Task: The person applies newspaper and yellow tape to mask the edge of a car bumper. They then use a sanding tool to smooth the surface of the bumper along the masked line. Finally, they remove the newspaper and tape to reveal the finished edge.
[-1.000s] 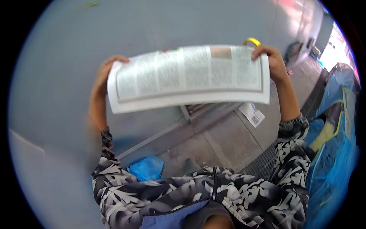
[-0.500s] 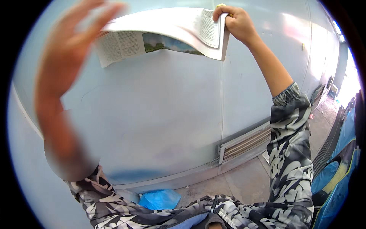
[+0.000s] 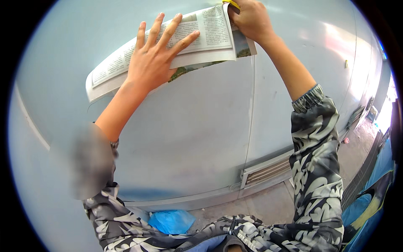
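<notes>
Grey-blue panelled wall (image 3: 189,134) fills most of our view, bent at the rim by the fisheye. Working left to right: our left sleeve (image 3: 113,214), black-white-grey print, with a blurred patch near the elbow. Next, our left hand (image 3: 152,63), open, fingers spread, back toward us, laid over the newspaper. Below it, low by the wall base, we get a crumpled blue plastic bag (image 3: 172,221). Newspaper (image 3: 216,31): high up against the wall, slanting up to the right, columns of small print facing us; a strip of coloured photo shows under its lower edge. At its upper right corner, a yellow curved item (image 3: 231,3), partly hidden. Our right hand (image 3: 252,21) is curled around that item, up by the top edge of view; whether it also pinches the paper, we can't tell. Lower down, a slatted vent (image 3: 268,172) at the wall base, then paved floor (image 3: 268,201), our right sleeve (image 3: 317,168) and, far right, blue plastic sheeting (image 3: 378,172).
</notes>
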### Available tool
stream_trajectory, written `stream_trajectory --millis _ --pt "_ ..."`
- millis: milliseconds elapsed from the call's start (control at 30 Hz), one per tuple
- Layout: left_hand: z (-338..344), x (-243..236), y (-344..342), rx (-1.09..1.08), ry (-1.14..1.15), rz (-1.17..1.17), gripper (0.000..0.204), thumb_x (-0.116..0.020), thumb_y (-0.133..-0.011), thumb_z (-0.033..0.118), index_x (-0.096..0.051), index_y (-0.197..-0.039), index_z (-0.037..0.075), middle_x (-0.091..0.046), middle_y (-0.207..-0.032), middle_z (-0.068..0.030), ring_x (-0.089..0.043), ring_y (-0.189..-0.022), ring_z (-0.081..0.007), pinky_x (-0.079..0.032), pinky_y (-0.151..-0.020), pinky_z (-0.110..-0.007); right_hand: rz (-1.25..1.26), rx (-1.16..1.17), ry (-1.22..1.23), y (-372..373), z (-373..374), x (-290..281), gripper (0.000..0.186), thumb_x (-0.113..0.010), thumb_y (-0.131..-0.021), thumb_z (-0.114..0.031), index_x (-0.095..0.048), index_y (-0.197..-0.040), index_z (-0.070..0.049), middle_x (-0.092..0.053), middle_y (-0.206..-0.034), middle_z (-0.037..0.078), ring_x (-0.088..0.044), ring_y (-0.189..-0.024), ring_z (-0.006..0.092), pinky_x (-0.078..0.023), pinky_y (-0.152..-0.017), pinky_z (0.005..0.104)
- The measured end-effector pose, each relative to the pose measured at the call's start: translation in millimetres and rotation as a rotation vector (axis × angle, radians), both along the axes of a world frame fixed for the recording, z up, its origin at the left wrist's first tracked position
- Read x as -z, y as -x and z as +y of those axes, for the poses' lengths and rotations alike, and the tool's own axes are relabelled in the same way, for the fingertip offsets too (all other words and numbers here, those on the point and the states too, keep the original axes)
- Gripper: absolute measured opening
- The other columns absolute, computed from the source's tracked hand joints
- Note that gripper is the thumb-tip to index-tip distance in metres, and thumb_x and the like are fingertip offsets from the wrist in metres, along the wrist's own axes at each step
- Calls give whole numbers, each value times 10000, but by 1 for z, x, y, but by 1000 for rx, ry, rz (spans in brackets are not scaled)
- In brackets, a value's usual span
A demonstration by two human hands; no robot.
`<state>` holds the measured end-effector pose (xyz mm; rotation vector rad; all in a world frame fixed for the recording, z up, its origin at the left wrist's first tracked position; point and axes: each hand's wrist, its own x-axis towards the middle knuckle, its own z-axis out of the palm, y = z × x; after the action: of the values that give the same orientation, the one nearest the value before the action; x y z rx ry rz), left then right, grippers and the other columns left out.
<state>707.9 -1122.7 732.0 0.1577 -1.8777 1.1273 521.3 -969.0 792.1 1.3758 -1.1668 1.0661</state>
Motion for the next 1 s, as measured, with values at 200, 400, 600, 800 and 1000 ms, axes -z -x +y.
stream_trajectory --millis 200,400,600,800,1000 --pt "-14 20 25 104 -20 73 917 -753 -726 282 -253 -1455 527 -142 -1600 -17 -160 -1454 -323 -165 -1170 -587 -100 -20 238 9 -2 0 275 -565 -872 -141 -661 -1120 -72 -676 -996 195 -666 -848 360 -539 -737 446" --pt "-17 -3 33 54 -32 154 845 -687 -767 234 -283 -1453 516 -177 -1593 -36 -211 -1435 -346 -182 -1139 -620 -103 -200 700 8 67 13 166 -472 -860 19 -629 -912 -2 -625 -778 58 -551 -701 140 -461 -652 270" --pt "-4 -5 29 89 -98 184 735 -564 -797 184 -359 -1449 454 -221 -1573 -77 -245 -1413 -387 -187 -1116 -643 459 251 172 43 -15 114 467 -578 -743 27 -695 -1117 -226 -585 -1289 11 -546 -1141 235 -432 -947 358" --pt "12 -14 36 145 -100 295 671 -505 -811 209 -401 -1442 412 -253 -1552 -113 -239 -1402 -431 -183 -1092 -671 455 320 160 50 -39 105 452 -616 -774 -81 -664 -1183 -267 -554 -1345 1 -511 -1230 248 -404 -1015 422" --pt "31 -16 45 136 -174 356 663 -559 -811 246 -409 -1434 417 -205 -1565 -112 -127 -1432 -433 -109 -1068 -722 435 233 180 18 -43 79 363 -633 -770 -114 -696 -1102 -243 -585 -1255 27 -537 -1203 267 -411 -1010 439"
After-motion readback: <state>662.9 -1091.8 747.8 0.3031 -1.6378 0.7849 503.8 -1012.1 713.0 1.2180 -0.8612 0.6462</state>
